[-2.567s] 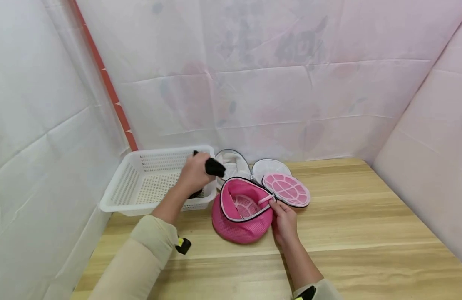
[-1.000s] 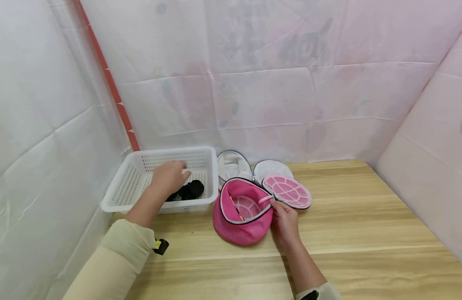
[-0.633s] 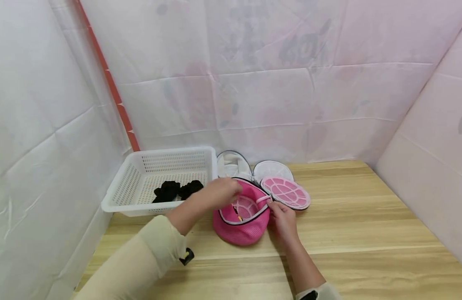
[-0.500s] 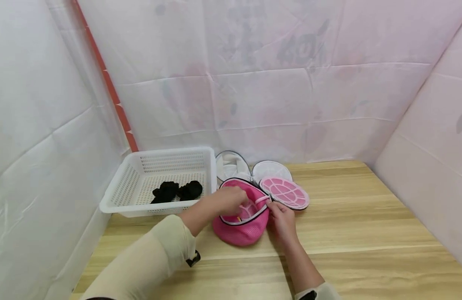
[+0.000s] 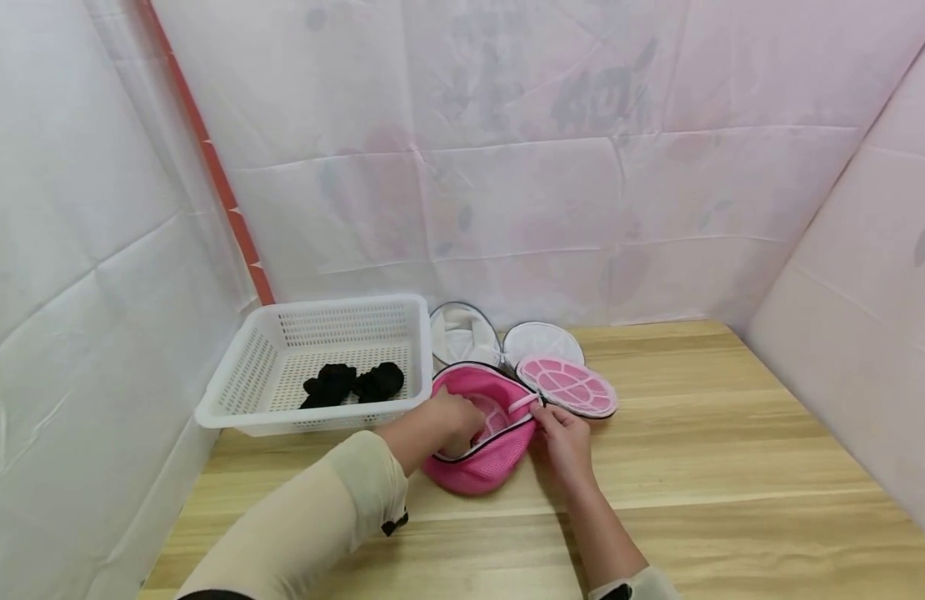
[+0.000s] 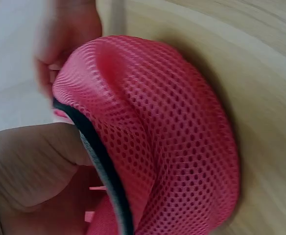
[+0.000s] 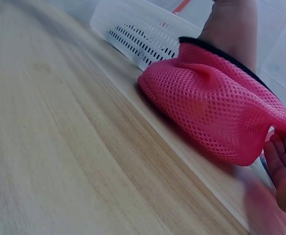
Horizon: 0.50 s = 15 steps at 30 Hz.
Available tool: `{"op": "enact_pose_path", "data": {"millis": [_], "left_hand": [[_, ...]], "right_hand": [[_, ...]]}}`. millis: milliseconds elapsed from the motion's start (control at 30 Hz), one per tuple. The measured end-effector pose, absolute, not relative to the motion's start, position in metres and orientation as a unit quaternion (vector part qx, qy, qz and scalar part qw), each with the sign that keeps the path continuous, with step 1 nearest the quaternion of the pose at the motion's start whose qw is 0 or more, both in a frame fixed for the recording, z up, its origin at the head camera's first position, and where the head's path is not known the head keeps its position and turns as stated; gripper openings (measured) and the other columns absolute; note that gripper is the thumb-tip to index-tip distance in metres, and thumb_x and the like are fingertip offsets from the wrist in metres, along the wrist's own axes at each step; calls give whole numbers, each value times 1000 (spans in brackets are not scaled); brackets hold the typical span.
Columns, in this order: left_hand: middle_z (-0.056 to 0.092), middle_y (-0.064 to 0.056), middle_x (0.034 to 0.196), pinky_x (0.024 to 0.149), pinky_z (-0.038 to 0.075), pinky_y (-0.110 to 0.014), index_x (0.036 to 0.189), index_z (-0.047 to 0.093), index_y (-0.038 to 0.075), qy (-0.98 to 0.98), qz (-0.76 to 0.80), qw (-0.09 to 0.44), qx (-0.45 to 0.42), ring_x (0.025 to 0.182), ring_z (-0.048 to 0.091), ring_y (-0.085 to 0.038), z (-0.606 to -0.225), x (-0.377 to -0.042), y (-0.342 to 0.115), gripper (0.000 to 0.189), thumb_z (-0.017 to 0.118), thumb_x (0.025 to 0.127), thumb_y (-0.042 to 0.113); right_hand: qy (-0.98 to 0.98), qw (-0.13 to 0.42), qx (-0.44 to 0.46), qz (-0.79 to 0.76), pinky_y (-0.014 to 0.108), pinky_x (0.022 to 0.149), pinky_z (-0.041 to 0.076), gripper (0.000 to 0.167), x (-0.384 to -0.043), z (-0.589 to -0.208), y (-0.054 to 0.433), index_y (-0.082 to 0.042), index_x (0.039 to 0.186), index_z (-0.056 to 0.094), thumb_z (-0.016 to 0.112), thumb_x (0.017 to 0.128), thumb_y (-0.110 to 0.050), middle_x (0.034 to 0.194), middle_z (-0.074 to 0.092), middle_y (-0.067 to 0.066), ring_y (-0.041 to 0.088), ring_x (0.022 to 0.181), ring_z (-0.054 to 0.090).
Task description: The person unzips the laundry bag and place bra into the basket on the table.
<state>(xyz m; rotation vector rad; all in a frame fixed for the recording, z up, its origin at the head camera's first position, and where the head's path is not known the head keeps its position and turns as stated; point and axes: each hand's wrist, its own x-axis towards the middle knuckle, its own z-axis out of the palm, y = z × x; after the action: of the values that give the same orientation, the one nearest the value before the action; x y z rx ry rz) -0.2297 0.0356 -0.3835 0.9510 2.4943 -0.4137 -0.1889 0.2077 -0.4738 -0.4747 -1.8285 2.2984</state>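
Observation:
A pink mesh laundry bag (image 5: 483,471) with a dark-edged zip opening sits unzipped on the table, its round lid (image 5: 567,386) folded back to the right. My left hand (image 5: 451,421) reaches down into the bag, its fingertips hidden inside. In the left wrist view the thumb side of that hand (image 6: 35,161) is at the dark zip edge; I cannot tell what the fingers hold. At the bag's right side my right hand (image 5: 567,437) pinches the rim near the lid's hinge. Two bunched black cloth items (image 5: 331,385) lie in the white basket (image 5: 226,400).
Behind the pink bag lies an opened white mesh bag (image 5: 466,337), its round lid (image 5: 543,340) spread to the right. The wooden table (image 5: 732,467) extends to the right and toward me. Pale sheeting (image 5: 522,192) walls the back and sides.
My left hand let go of a black cloth item in the basket, then moved right and down into the pink bag. The bag's opening has tilted toward that hand; my right hand keeps its grip.

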Motion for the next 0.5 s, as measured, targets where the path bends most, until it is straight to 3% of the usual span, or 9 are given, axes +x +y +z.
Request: {"op": "enact_pose_path", "data": {"millis": [167, 300, 367, 500], "left_hand": [[64, 1, 108, 100, 47, -45, 82, 65, 25, 901, -159, 195, 354, 111, 55, -23, -391, -231, 35, 9, 70, 82, 17], [59, -1, 126, 93, 52, -41, 108, 63, 26, 903, -135, 182, 366, 115, 56, -25, -396, -238, 34, 33, 75, 79, 18], [62, 0, 118, 86, 54, -38, 114, 57, 24, 904, -105, 176, 374, 107, 60, -23, -399, -242, 34, 43, 77, 78, 16], [62, 3, 90, 76, 53, -30, 106, 48, 19, 902, -44, 135, 409, 84, 63, -17, -407, -249, 34, 47, 81, 74, 12]], "right_hand": [[-605, 77, -162, 776, 22, 59, 51, 15, -188, -473, 207, -2, 84, 70, 68, 92, -14, 64, 64, -7, 5, 60, 57], [-603, 75, -162, 778, 21, 59, 52, 15, -188, -475, 208, 0, 87, 70, 67, 93, -14, 65, 65, -7, 5, 60, 58], [-603, 79, -162, 777, 20, 58, 51, 16, -189, -476, 208, 0, 86, 70, 67, 93, -13, 65, 64, -7, 5, 60, 57], [-602, 92, -163, 776, 19, 55, 47, 17, -190, -478, 209, -2, 83, 71, 67, 93, -15, 63, 63, -7, 5, 59, 54]]}}
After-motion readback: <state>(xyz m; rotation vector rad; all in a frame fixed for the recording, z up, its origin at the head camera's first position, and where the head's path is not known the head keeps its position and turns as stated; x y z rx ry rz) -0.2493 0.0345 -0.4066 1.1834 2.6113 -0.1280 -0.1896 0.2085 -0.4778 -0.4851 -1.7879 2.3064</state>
